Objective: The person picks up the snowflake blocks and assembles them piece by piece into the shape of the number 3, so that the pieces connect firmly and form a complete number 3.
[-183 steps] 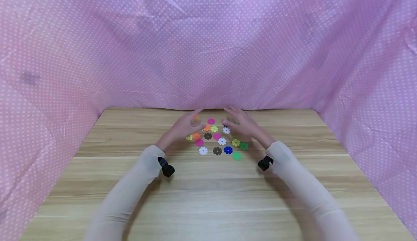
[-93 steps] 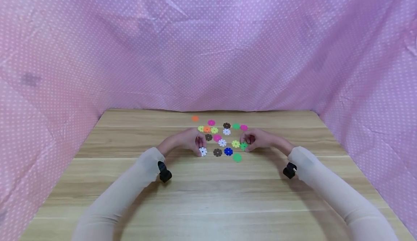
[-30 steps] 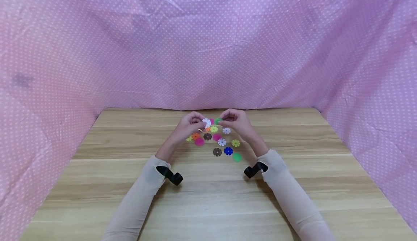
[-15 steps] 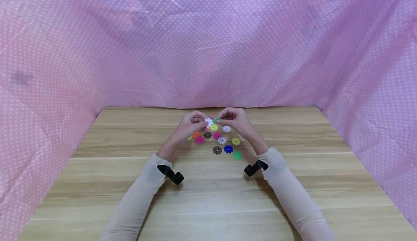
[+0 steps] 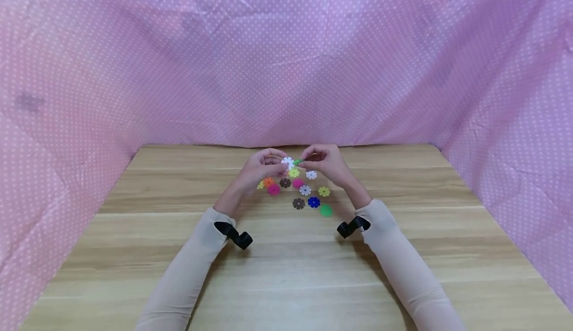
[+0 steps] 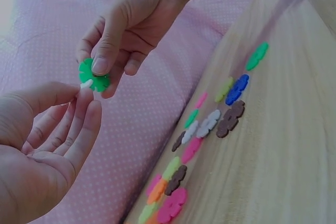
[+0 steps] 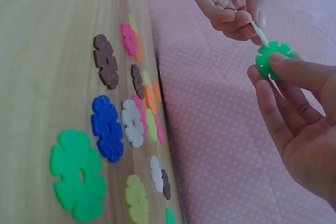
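My left hand (image 5: 258,172) pinches a white notched snowflake disc (image 5: 287,161) between thumb and fingers, above the far part of the table. Facing it, my right hand (image 5: 330,166) pinches a green snowflake disc (image 7: 264,62) by its face. In the right wrist view the white disc (image 7: 259,32) appears edge-on and its rim meets the notched rim of the green one. From the left wrist view the green disc (image 6: 85,71) stands roughly square to the white one. How deep the notches sit in each other cannot be told.
Several loose discs lie flat on the wooden table (image 5: 286,261) below the hands, among them a blue disc (image 5: 314,202), a brown disc (image 5: 298,204), a green disc (image 5: 326,210) and a yellow disc (image 5: 324,192). A pink dotted cloth (image 5: 286,72) stands around the table's back and sides.
The white and green discs were picked up from the table's scattered pieces and brought together. Over the last second their gap has closed and their rims now meet.
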Available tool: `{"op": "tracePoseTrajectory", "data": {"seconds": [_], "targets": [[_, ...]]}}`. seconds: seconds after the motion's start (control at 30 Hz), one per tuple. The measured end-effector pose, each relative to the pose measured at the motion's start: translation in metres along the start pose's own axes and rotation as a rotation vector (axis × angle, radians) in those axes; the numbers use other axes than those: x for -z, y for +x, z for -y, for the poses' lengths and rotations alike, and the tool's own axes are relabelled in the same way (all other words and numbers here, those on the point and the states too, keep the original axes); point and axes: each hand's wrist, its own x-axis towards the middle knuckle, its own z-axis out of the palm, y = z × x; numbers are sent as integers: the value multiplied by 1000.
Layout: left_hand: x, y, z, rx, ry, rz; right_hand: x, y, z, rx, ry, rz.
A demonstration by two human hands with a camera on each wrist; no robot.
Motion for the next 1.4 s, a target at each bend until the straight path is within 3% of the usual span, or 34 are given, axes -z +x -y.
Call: {"op": "tracePoseTrajectory", "data": {"seconds": [0.5,1.03,1.4], "targets": [[-4,0,3,61,-28,-44,-1,-4,-6,30,-28,-19],[-3,0,2,15,-71,-59,-1,-1,-4,48,15,-19],[-2,-1,0,-43,-27,-80,-1,-1,-1,33,-20,-23]]}}
